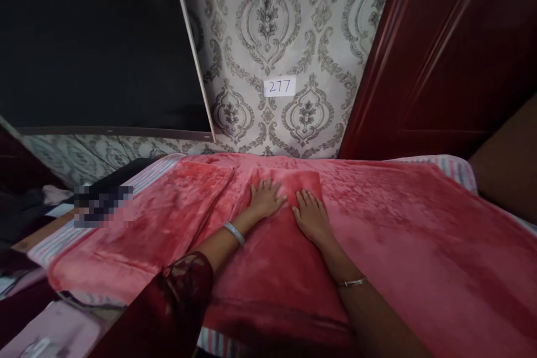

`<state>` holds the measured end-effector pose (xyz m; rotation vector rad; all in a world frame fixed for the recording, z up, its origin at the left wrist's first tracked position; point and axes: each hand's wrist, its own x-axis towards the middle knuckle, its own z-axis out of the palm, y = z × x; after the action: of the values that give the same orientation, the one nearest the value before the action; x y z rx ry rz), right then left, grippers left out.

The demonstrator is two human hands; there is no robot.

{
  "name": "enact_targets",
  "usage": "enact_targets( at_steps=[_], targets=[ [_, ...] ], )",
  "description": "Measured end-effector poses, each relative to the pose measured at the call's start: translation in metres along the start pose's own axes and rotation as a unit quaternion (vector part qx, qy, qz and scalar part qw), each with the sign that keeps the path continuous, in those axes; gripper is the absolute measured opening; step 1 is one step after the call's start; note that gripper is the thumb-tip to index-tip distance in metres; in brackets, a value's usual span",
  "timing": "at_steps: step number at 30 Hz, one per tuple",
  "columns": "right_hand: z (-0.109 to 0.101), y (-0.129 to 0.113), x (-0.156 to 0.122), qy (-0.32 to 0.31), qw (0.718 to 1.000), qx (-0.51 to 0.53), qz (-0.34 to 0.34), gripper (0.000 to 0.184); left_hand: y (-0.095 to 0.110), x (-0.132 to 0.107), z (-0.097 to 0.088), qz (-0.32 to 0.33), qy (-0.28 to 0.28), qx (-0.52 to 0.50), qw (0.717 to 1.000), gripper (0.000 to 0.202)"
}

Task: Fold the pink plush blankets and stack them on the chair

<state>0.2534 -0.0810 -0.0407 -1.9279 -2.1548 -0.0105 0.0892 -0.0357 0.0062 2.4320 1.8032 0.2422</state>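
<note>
A red plush blanket (pixel 398 224) lies spread over a bed, with a folded strip of it running from the near edge toward the wall. My left hand (pixel 265 199) rests flat on that strip, fingers stretched out, a silver bangle on its wrist. Beside it my right hand (pixel 311 216) also lies flat on the blanket, fingers apart, a thin bracelet on its wrist. The two hands are almost touching. Neither hand grips anything.
A striped sheet (pixel 455 166) shows under the blanket at the bed's edges. Patterned wallpaper with a paper label reading 277 (pixel 279 87) is behind the bed. A dark window (pixel 96 39) is at left, a dark red wooden door (pixel 453 50) at right. Clutter lies at the lower left.
</note>
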Motion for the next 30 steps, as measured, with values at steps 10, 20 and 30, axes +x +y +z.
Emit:
enact_targets(
  at_steps=[10,20,30],
  targets=[
    [0.014,0.006,0.004,0.012,1.000,0.015,-0.005,0.060,-0.041,0.051,0.008,-0.089,0.017,0.024,0.996,0.067],
    [-0.026,0.010,0.038,0.023,0.997,0.067,0.023,0.060,-0.044,0.052,0.011,-0.078,0.031,0.015,0.996,0.069],
    [-0.001,0.019,0.081,-0.063,0.994,0.031,0.081,0.068,-0.047,0.057,0.013,-0.099,0.023,0.008,0.995,0.072]
  ],
)
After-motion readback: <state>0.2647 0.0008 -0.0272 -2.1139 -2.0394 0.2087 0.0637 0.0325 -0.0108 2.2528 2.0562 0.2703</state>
